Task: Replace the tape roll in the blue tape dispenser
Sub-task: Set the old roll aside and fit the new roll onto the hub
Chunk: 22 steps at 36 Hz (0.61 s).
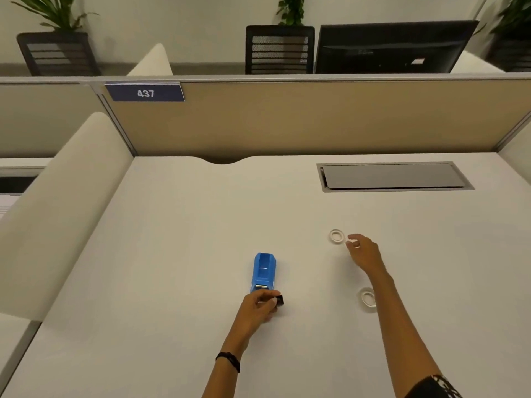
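Note:
The blue tape dispenser (263, 272) lies on the white desk (178, 254), its roll bay showing no roll. My left hand (260, 307) is just in front of it, fingers closed on a small black spool piece (279, 300). One clear tape roll (337, 236) lies flat farther back on the right. My right hand (363, 252) hovers right beside that roll, fingers spread, fingertips almost at its rim and holding nothing. A second clear tape roll (367, 299) lies nearer me, partly hidden by my right forearm.
A grey cable hatch (393, 176) is set into the desk at the back right. A tan partition (287, 122) with a label reading 437 closes the far edge. A padded white divider (57, 211) borders the left side.

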{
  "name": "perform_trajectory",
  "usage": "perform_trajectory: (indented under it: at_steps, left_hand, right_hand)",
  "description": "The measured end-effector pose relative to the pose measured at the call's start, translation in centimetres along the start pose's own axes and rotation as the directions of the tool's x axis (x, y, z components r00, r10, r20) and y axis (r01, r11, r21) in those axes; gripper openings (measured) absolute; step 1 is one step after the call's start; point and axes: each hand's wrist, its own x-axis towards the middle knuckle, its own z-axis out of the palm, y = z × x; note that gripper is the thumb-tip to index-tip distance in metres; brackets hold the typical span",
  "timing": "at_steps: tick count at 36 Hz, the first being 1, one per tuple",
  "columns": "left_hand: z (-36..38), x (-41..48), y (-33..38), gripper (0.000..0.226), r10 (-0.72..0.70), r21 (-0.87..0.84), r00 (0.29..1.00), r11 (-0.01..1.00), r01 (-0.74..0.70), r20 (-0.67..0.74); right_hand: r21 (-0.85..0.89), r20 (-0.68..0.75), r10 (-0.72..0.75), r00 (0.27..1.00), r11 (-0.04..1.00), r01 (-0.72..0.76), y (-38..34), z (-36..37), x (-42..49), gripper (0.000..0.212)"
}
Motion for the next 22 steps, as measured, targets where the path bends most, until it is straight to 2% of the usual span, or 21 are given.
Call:
perform_trajectory:
  at_steps: [8,17,22]
  left_hand:
    - [0.2,-0.9,0.8,0.018,0.057,0.000,0.998,0.998,-0.057,0.011]
    - [0.4,-2.3,1.6,0.017,0.120,-0.002,0.993,0.993,-0.120,0.012]
    - [0.6,-3.4,1.9,0.017,0.179,-0.022,0.984,0.984,-0.180,-0.014]
  right_hand:
    - [-0.224,0.284,-0.032,0.958,0.969,0.099,3.0,-1.1,-3.9,0.031]
    - [-0.252,0.304,-0.038,0.952,0.960,0.119,5.0,-0.8,-8.2,0.039]
    - [-0.269,0.257,-0.049,0.965,0.956,0.120,5.7,-0.1,-10.1,0.048]
